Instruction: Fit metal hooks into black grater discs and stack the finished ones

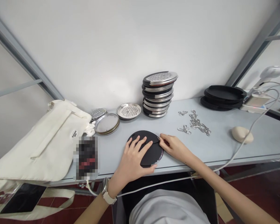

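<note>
A round black plastic disc (151, 147) lies flat on the pale blue table (224, 149), with a steel rim showing at its lower right. My left hand (133, 154) rests spread on top of it, fingers apart. My right hand (172, 147) pinches a small metal clip (158, 137) at the disc's upper right edge, and its fingers partly hide the clip. Several loose wire clips (197, 123) lie in a tangle to the right of my right hand.
Behind the disc stands a tall stack of perforated steel-and-black discs (158, 95), with loose steel discs (128, 111) to its left. Black round discs (222, 98) sit at back right. A cream cloth bag (42, 143) lies at left, and a cable crosses the table's right side.
</note>
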`<move>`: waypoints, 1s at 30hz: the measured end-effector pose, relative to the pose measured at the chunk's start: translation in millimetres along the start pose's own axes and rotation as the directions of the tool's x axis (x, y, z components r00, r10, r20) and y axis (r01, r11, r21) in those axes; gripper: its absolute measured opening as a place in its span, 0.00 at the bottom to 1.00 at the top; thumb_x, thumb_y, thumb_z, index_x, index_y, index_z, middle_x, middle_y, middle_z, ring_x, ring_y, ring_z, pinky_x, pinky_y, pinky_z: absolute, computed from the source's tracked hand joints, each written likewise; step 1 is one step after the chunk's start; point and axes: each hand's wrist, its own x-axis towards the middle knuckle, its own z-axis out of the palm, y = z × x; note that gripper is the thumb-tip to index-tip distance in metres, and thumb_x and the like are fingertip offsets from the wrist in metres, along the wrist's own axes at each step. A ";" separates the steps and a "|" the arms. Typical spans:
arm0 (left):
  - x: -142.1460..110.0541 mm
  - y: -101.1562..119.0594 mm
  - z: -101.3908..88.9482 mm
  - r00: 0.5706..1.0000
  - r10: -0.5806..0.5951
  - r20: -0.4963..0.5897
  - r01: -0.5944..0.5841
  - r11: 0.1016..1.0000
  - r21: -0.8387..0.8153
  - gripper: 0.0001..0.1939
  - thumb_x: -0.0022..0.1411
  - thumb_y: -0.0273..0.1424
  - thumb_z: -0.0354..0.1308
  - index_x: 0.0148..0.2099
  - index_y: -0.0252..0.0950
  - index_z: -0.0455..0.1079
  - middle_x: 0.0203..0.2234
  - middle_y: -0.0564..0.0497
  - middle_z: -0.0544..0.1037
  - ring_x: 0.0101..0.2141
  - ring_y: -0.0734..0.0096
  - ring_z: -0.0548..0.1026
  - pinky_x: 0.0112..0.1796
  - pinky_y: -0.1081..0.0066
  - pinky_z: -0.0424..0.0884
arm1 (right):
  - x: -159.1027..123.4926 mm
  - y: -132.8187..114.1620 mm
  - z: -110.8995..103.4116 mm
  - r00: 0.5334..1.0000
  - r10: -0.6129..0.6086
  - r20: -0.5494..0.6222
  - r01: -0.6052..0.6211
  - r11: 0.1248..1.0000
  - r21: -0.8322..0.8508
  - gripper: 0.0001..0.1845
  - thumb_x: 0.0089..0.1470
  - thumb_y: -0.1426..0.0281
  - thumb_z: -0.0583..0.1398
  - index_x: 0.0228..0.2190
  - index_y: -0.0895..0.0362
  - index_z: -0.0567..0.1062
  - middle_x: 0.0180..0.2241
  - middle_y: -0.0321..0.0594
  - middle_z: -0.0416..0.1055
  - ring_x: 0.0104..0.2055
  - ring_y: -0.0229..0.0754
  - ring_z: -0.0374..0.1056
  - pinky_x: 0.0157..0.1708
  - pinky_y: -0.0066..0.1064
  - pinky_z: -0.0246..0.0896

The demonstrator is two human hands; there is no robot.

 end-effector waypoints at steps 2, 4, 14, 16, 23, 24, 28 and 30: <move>0.3 0.0 0.1 1.000 -0.004 -0.004 0.004 1.000 0.013 0.38 0.57 0.45 0.60 0.67 0.44 0.56 0.64 0.51 0.60 0.63 0.50 0.56 0.62 0.49 0.47 | -1.6 0.6 0.3 1.000 0.004 -0.003 -0.004 1.000 -0.012 0.15 0.59 0.68 0.50 0.22 0.52 0.53 0.17 0.30 0.54 0.20 0.37 0.51 0.23 0.29 0.45; 0.8 -0.1 0.0 1.000 -0.003 -0.006 0.004 1.000 0.022 0.38 0.57 0.45 0.60 0.67 0.44 0.55 0.64 0.50 0.60 0.63 0.49 0.56 0.62 0.49 0.48 | -3.0 1.4 0.7 1.000 0.006 -0.005 -0.006 1.000 -0.016 0.15 0.60 0.68 0.49 0.22 0.52 0.54 0.17 0.30 0.54 0.20 0.37 0.51 0.23 0.28 0.46; 0.1 -2.8 -5.1 0.998 0.049 0.048 -0.049 0.999 0.002 0.40 0.56 0.45 0.61 0.68 0.45 0.55 0.65 0.52 0.59 0.64 0.50 0.54 0.62 0.48 0.48 | -1.2 0.6 1.3 1.000 -0.002 0.014 0.002 1.000 0.015 0.15 0.66 0.64 0.44 0.26 0.52 0.56 0.21 0.31 0.58 0.22 0.38 0.56 0.27 0.30 0.49; 0.0 -2.9 -5.5 0.998 0.047 0.049 -0.047 0.999 -0.001 0.40 0.56 0.45 0.61 0.68 0.45 0.55 0.65 0.52 0.59 0.64 0.50 0.54 0.63 0.48 0.48 | -1.4 0.4 -0.2 1.000 -0.009 0.029 0.008 1.000 0.026 0.15 0.66 0.65 0.45 0.26 0.52 0.56 0.21 0.31 0.58 0.22 0.38 0.56 0.27 0.29 0.49; -0.2 -3.7 -4.2 0.997 0.047 0.061 -0.046 0.999 -0.012 0.40 0.56 0.46 0.61 0.68 0.45 0.54 0.65 0.52 0.58 0.64 0.50 0.54 0.62 0.49 0.47 | -4.0 1.4 -1.9 0.999 0.016 0.052 -0.017 1.000 0.026 0.15 0.62 0.67 0.48 0.23 0.53 0.54 0.18 0.29 0.55 0.20 0.36 0.52 0.25 0.28 0.46; -0.5 -3.8 -4.0 0.997 0.047 0.060 -0.046 0.999 -0.015 0.40 0.56 0.46 0.61 0.68 0.45 0.54 0.66 0.52 0.58 0.64 0.50 0.54 0.63 0.49 0.47 | -4.1 1.5 -1.7 0.999 0.017 0.051 -0.018 1.000 0.022 0.14 0.61 0.67 0.49 0.23 0.53 0.54 0.18 0.29 0.54 0.20 0.36 0.52 0.25 0.28 0.46; -1.4 -4.1 -3.2 0.997 0.042 0.063 -0.041 0.999 -0.020 0.40 0.56 0.46 0.61 0.68 0.45 0.54 0.66 0.53 0.57 0.65 0.50 0.53 0.63 0.49 0.46 | -3.5 0.9 -1.4 0.999 0.022 0.048 -0.022 1.000 0.004 0.14 0.61 0.68 0.49 0.23 0.53 0.54 0.18 0.29 0.54 0.20 0.36 0.52 0.24 0.27 0.46; -1.4 -3.9 -3.2 0.997 0.040 0.066 -0.039 0.999 -0.018 0.40 0.56 0.46 0.61 0.68 0.45 0.54 0.66 0.53 0.57 0.64 0.50 0.53 0.63 0.49 0.46 | -3.1 0.1 -1.8 0.999 0.021 0.049 -0.021 1.000 -0.003 0.15 0.61 0.68 0.48 0.22 0.53 0.53 0.18 0.29 0.54 0.20 0.36 0.52 0.24 0.27 0.45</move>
